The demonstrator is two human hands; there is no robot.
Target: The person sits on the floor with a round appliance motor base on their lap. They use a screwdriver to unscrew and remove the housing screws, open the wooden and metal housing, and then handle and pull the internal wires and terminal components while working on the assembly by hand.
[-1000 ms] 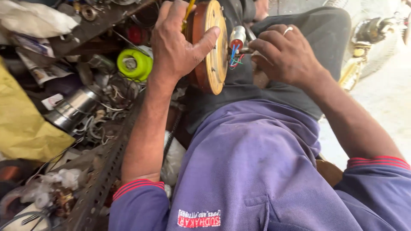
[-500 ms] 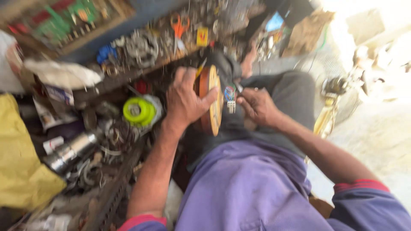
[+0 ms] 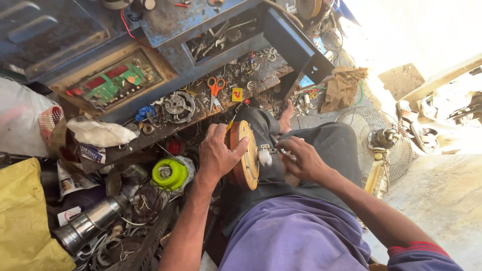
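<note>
My left hand (image 3: 217,154) grips a round orange-brown disc-shaped part (image 3: 247,154) that stands on edge on my lap, fingers curled over its rim. My right hand (image 3: 303,159) is closed around a small metal tool (image 3: 279,150), its tip at a white fitting (image 3: 264,156) on the disc's face. I sit in grey trousers and a purple shirt, with one bare foot (image 3: 286,114) stretched toward the bench.
A cluttered blue workbench (image 3: 181,25) stands ahead with orange-handled scissors (image 3: 216,86), a green circuit board (image 3: 113,83) and a metal motor part (image 3: 178,105). A lime-green spool (image 3: 169,173) and steel cylinder (image 3: 90,226) lie left. A table fan (image 3: 374,143) lies right.
The view has pulled back and tilted up, so the bench and fan now show. Both hands stay on the disc and tool at my lap.
</note>
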